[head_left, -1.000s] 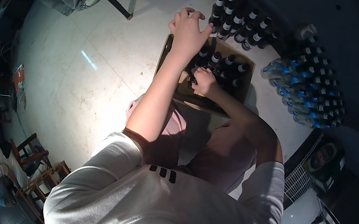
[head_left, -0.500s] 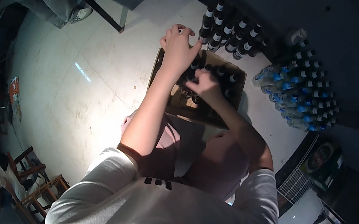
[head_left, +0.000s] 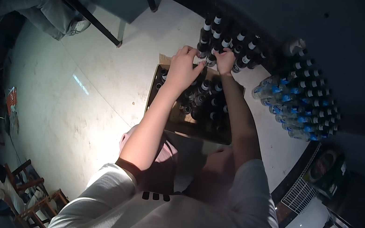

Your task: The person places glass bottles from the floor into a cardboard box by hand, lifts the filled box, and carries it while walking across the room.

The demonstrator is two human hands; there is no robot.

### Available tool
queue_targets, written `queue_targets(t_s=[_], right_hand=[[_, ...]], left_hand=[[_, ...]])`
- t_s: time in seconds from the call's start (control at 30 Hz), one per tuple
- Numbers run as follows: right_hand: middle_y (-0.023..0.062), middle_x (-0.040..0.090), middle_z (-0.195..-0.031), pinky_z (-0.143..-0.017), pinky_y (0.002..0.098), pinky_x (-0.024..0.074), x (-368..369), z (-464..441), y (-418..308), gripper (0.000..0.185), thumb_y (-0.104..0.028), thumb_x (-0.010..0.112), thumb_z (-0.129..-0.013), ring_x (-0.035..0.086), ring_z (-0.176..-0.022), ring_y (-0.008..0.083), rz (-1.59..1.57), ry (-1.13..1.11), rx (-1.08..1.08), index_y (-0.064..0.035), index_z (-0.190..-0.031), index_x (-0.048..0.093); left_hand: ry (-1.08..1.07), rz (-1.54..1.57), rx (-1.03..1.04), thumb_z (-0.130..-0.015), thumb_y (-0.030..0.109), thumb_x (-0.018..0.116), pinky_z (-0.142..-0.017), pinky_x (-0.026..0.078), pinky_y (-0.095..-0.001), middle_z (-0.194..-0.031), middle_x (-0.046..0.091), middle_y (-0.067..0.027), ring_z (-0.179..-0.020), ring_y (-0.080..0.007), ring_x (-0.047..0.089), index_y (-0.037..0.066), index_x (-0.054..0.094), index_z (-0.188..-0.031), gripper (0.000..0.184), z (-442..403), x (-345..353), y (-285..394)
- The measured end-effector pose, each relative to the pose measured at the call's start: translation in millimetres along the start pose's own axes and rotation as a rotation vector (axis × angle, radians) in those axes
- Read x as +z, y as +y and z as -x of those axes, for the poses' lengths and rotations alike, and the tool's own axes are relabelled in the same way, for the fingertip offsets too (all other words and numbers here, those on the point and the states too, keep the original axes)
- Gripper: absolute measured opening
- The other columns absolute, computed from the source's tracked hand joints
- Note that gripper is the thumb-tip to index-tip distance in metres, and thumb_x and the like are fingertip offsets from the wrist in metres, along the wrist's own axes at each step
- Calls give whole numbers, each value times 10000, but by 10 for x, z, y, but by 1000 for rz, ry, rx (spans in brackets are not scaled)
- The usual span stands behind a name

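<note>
My left hand hovers over the far left edge of a cardboard box, its fingers curved and spread from the thumb, with nothing visible in it. Past the far edge of the box, my right hand has its thumb and fingers closed around the upper part of a dark bottle in the front of a standing group; the fingers partly cover it. Inside the box stand several dark bottles, and brown cardboard shows at its near side.
Clear bottles with blue labels are packed together at the right. A green carton and a white wire rack lie nearer. A table leg and another person's shoe are at upper left, wooden stools at lower left.
My right hand has left the bottles inside the box and moved away from me to the standing group. My left hand remains near the box's far left edge. The view has shifted, placing the box lower.
</note>
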State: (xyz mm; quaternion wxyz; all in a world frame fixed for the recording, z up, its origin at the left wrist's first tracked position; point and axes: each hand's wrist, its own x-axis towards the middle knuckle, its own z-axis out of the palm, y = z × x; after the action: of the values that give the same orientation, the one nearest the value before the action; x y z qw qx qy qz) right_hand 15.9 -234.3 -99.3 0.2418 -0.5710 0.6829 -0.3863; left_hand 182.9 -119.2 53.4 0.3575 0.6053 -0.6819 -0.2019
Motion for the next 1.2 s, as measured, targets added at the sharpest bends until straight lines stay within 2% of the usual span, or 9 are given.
queue_targets(t_s=[0.17, 0.2, 0.47, 0.57, 0.77, 0.9, 0.93, 1.0, 1.2], right_hand=[[163, 623, -649, -612, 378, 497, 225, -86, 93, 400, -187, 794, -625, 649, -666, 305, 182, 101, -121, 64, -896, 640], [208, 643, -844, -722, 450, 502, 189, -100, 36, 312, -172, 764, -656, 624, -835, 382, 136, -27, -9, 10, -877, 641], [195, 597, -807, -681, 438, 491, -13, -33, -253, 229, -132, 714, -654, 601, -780, 384, 166, 3, -170, 13, -809, 627], [118, 485, -734, -596, 382, 434, -296, 61, -577, 260, -122, 719, -678, 513, -647, 309, -3, 37, -304, 29, -844, 589], [52, 488, -803, -603, 264, 418, -943, 480, -1553, 245, -57, 690, -720, 469, -643, 140, -223, -71, -513, 6, -949, 630], [32, 494, -867, -611, 229, 403, -1321, 801, -2059, 268, -23, 700, -711, 462, -688, 96, -300, -240, -524, 32, -964, 632], [25, 503, -886, -603, 208, 379, -1334, 880, -2097, 261, -4, 700, -708, 469, -683, 75, -331, -286, -510, 24, -959, 636], [24, 518, -915, -610, 181, 360, -1322, 1041, -2133, 273, 24, 701, -695, 495, -688, 51, -472, -375, -479, 16, -960, 637], [9, 520, -913, -604, 185, 365, -1160, 1413, -1935, 243, -36, 731, -702, 491, -710, 48, -353, -636, -399, 15, -921, 638]], left_hand=[[-18, 33, -8, -808, 168, 643, -866, 430, -398, -998, 562, -169, -996, -360, 532, -13, 590, -955, 239, -3, -45, -37], [-16, 39, -12, -808, 167, 643, -865, 431, -398, -1000, 562, -170, -997, -359, 532, -14, 589, -954, 239, -3, -57, -48], [-12, 31, -53, -811, 180, 644, -856, 439, -398, -1018, 559, -167, -988, -359, 544, -1, 587, -953, 238, -26, -127, -53], [-8, 61, -91, -816, 203, 639, -870, 434, -394, -1030, 560, -164, -993, -362, 540, -1, 586, -958, 254, -45, -121, -77], [-110, 257, -26, -786, 205, 665, -877, 436, -370, -1035, 575, -173, -1004, -338, 552, -14, 601, -962, 288, 94, -630, 123], [-13, 225, -3, -803, 167, 660, -896, 432, -348, -1069, 573, -164, -999, -335, 559, -19, 598, -983, 266, 301, -938, -128], [-14, 189, -1, -823, 159, 657, -909, 422, -329, -1096, 583, -111, -1027, -247, 559, 18, 608, -1009, 239, 364, -986, -214], [-25, 266, -30, -831, 153, 649, -912, 423, -329, -1101, 582, -101, -1032, -234, 559, 21, 610, -1010, 225, 484, -1016, -324], [-80, 336, -101, -846, 129, 632, -911, 435, -336, -1111, 576, -83, -1056, -196, 547, 33, 623, -1018, 197, 713, -1066, -617]])
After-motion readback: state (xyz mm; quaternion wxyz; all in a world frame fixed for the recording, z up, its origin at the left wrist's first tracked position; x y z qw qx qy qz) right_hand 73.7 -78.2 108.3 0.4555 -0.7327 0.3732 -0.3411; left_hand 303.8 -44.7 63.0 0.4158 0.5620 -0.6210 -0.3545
